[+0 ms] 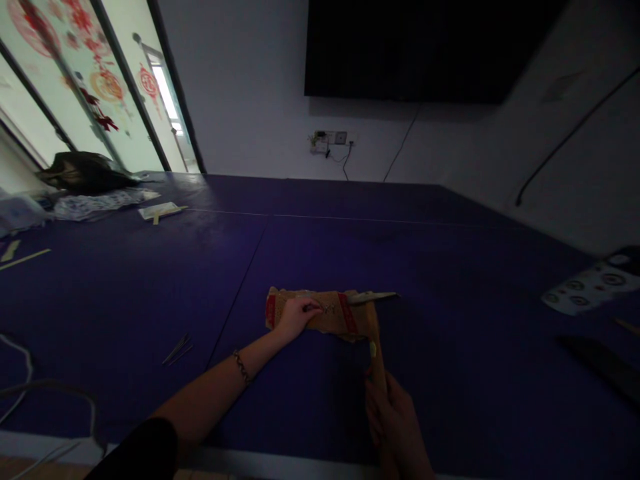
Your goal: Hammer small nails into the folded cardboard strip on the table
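A flat brown piece of cardboard (360,323) with red bands lies on the purple tabletop (310,253). My left hand (296,316) rests on the cardboard, thumb and fingertips pinched together; what they hold, if anything, is too small to make out. Tiny dark pieces (328,309) lie just beside those fingertips. Low on a wooden handle, my right hand (397,417) is wrapped round a hammer (377,353). The metal head (371,297) lies over the cardboard's right end, its narrow tip pointing right.
Several thin metal rods (178,349) lie left of my forearm. A pale cable (93,407) loops at lower left. On the right are a patterned white object (583,292) and a dark flat thing (600,365). A dark bag (85,172) sits at the far left.
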`<control>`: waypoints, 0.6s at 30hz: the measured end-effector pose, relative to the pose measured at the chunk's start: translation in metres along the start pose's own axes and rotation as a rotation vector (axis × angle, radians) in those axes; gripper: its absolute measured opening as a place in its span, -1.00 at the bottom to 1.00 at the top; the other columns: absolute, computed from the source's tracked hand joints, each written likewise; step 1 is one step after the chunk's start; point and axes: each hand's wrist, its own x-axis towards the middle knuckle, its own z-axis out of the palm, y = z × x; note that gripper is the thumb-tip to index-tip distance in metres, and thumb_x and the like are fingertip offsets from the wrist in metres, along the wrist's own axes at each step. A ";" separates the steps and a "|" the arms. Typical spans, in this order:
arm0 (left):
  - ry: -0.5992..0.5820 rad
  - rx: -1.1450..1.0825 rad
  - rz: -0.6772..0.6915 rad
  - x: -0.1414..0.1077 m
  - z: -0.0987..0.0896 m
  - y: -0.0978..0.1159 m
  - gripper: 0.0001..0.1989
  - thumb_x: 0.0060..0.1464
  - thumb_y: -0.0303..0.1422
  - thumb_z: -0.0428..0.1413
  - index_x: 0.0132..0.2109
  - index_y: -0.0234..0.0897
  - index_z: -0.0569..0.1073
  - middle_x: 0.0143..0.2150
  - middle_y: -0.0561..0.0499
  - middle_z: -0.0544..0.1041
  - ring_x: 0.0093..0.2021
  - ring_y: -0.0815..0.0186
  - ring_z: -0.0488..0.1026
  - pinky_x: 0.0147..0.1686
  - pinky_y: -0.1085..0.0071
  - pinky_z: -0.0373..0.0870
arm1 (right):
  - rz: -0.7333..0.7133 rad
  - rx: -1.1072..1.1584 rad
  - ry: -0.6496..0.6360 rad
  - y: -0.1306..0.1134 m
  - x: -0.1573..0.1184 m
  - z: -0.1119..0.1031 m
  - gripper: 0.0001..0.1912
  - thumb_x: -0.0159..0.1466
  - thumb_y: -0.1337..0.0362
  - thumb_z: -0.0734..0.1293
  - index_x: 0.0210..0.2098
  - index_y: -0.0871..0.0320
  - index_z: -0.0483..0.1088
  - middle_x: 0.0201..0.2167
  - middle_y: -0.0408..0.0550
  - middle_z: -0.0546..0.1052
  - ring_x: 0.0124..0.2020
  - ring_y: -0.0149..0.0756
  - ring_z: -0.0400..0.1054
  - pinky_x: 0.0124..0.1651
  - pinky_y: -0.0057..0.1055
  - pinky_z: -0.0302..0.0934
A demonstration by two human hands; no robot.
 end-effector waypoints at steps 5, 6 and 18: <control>-0.035 0.012 0.004 0.004 -0.001 -0.001 -0.94 -0.10 -0.41 0.15 -0.45 -0.32 0.50 -0.52 0.06 0.50 -0.47 0.37 0.40 -0.43 0.51 0.30 | 0.020 0.005 -0.012 -0.002 -0.001 -0.001 -0.60 0.06 -0.03 0.25 -0.30 0.16 0.15 -0.82 -0.45 0.11 -0.87 -0.62 -0.09 -0.87 -0.66 -0.05; -0.043 0.022 0.013 0.004 -0.001 0.000 -0.94 -0.10 -0.42 0.15 -0.46 -0.32 0.50 -0.51 0.06 0.50 -0.46 0.37 0.40 -0.43 0.51 0.29 | 0.030 0.007 -0.014 -0.003 -0.001 -0.001 -0.60 0.06 -0.03 0.26 -0.30 0.15 0.15 -0.81 -0.45 0.11 -0.87 -0.62 -0.09 -0.87 -0.66 -0.05; -0.081 0.066 0.019 0.006 -0.001 0.003 -0.92 -0.11 -0.38 0.16 -0.43 -0.29 0.53 -0.52 0.06 0.53 -0.44 0.33 0.43 -0.44 0.49 0.28 | 0.019 -0.051 -0.068 -0.005 0.002 -0.003 -0.66 0.07 0.05 0.25 -0.31 0.16 0.17 -0.80 -0.43 0.13 -0.88 -0.62 -0.08 -0.87 -0.65 -0.06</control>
